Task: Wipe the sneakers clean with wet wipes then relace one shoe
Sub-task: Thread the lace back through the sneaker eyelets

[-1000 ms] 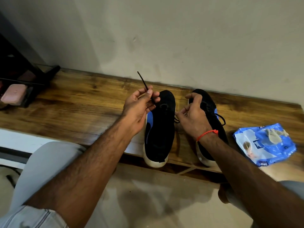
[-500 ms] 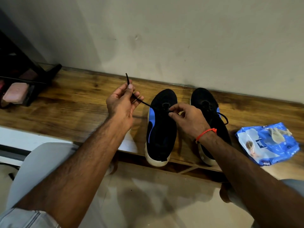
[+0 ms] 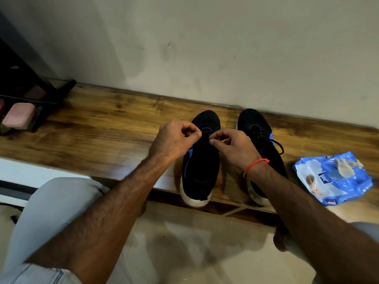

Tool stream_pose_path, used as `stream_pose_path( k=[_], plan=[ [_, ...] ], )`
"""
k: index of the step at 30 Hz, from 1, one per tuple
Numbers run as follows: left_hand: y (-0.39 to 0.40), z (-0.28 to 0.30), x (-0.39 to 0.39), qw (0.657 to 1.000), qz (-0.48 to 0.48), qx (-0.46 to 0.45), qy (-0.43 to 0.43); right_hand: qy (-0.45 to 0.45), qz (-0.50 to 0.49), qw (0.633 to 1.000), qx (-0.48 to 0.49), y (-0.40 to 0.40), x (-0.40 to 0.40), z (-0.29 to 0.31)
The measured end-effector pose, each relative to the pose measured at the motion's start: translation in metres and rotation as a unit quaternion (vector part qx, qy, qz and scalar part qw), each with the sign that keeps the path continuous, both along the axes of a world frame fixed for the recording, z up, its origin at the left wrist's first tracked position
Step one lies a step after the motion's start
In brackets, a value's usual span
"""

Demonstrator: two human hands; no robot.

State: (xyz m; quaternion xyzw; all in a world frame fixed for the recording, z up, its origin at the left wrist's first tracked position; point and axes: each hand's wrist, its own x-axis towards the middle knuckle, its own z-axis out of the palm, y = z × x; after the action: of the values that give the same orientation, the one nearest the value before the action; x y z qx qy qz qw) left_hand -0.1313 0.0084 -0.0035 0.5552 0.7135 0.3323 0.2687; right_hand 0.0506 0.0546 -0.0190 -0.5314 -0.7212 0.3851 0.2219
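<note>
Two black sneakers with blue side marks and white soles stand toes-to-wall on a wooden ledge [image 3: 98,140]. Over the left sneaker [image 3: 202,169] my two hands meet at its lace area. My left hand [image 3: 174,140] pinches the thin black lace [image 3: 205,134] between thumb and forefinger. My right hand [image 3: 231,145], with a red thread on the wrist, pinches the lace from the other side. The right sneaker [image 3: 258,132] sits partly behind my right wrist, and a loop of its lace [image 3: 279,146] hangs out on its right.
A blue wet-wipes pack [image 3: 332,178] lies on the ledge at the right with a crumpled dirty wipe [image 3: 344,166] on top. A black rack [image 3: 30,99] holding a pink block [image 3: 18,116] stands at the far left. The wall runs close behind the shoes.
My left hand has come back in from the left with the lace end, and both hands now meet over the left sneaker's eyelets. The free lace tip no longer sticks up.
</note>
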Motion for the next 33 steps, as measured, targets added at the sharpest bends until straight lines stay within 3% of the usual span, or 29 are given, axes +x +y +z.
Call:
stream_pose_path(
  k=[8, 22, 25, 33],
  plan=[
    [-0.001, -0.001, 0.007, 0.99, -0.015, -0.05, 0.134, 0.011, -0.018, 1.0, 0.01, -0.002, -0.001, -0.002],
    [0.001, 0.003, 0.009, 0.957, -0.087, 0.001, 0.278, 0.004, -0.032, 0.999, 0.024, -0.004, -0.006, -0.003],
    [0.003, 0.001, 0.012, 0.96, -0.088, 0.011, 0.265, 0.005, -0.029, 0.999, 0.023, -0.005, -0.006, -0.002],
    [0.007, -0.013, 0.009, 0.994, -0.026, -0.015, 0.108, 0.026, 0.002, 0.999, 0.026, -0.003, -0.003, -0.002]
  ],
)
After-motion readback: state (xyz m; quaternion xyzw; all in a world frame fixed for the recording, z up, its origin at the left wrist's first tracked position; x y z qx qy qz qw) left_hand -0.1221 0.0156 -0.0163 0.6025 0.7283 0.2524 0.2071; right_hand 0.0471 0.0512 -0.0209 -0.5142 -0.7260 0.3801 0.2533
